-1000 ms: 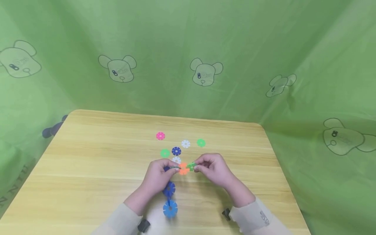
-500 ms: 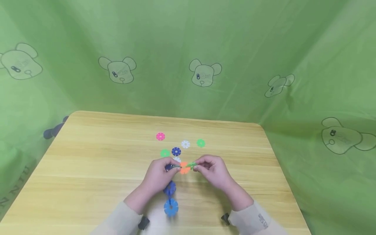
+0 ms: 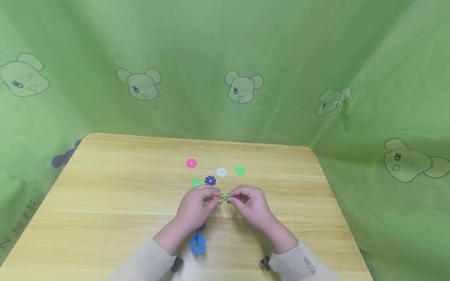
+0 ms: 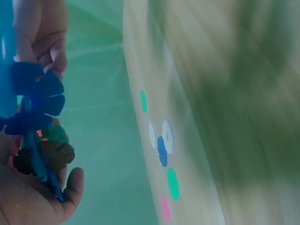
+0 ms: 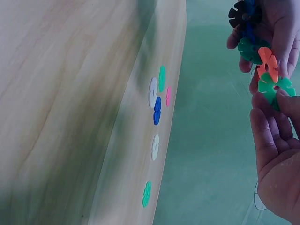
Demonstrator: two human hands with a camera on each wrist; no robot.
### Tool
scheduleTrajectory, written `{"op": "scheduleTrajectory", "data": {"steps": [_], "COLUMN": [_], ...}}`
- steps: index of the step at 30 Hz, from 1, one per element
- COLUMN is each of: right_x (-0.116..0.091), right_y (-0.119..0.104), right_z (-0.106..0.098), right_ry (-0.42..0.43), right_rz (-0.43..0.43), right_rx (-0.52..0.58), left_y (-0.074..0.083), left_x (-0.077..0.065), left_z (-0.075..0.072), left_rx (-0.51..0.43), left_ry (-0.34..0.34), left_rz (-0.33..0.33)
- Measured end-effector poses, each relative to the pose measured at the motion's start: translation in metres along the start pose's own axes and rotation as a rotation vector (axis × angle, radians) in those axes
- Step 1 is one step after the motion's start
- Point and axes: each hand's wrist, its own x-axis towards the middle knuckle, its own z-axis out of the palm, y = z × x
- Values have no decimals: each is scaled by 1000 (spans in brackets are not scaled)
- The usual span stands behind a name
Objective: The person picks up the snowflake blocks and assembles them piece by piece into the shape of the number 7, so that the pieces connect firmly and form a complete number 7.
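My left hand (image 3: 197,207) grips a chain of slotted plastic snowflake discs by the orange disc (image 5: 268,63). Thumb and fingers of my right hand (image 3: 254,207) pinch the bright green disc (image 5: 274,89), which meets the orange one edge to edge, its slots overlapping. Further along the chain come a dark green disc (image 5: 250,49) and a black disc (image 5: 243,15). From beneath my left hand the blue end hangs down, with a mid-blue disc (image 4: 44,96) and a light blue disc (image 3: 198,245). My left fingers partly cover the orange disc in the head view.
On the wooden table (image 3: 116,187), beyond my hands, lie loose discs: pink (image 3: 191,163), white (image 3: 221,172), green (image 3: 240,171), dark blue (image 3: 210,180) and another green (image 3: 197,182). A second white disc (image 5: 153,93) shows in the wrist views. Green curtain (image 3: 197,113) surrounds the table.
My left hand has moved right, its fingertips passing from the dark green disc onto the orange one. My right hand has shifted slightly left, and the hanging blue end has swung left.
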Motion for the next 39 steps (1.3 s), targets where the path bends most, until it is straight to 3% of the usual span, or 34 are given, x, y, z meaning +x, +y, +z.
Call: {"op": "scheduleTrajectory", "data": {"steps": [7,11,21,31,39], "right_x": [4,11,31,56,66], "right_y": [5,12,35,74,104], "right_z": [-7,-19,-38,-40,-38], "right_ry": [-21,16,109,110,21], "right_rz": [27,46,127,353,518], "right_rx": [-78,-140,-294,-482,-586], "left_y": [-5,-9,-11,-13,-17], "left_x": [1,1,-2,-2,-2], "left_z": [-2,-3,-3,-3,-4], "left_rx": [-25,-26,-58,-61,-59], "left_ry": [-9,-13,-30,-28,-25], "left_rz": [-58,-90,-100,-108,-89]}}
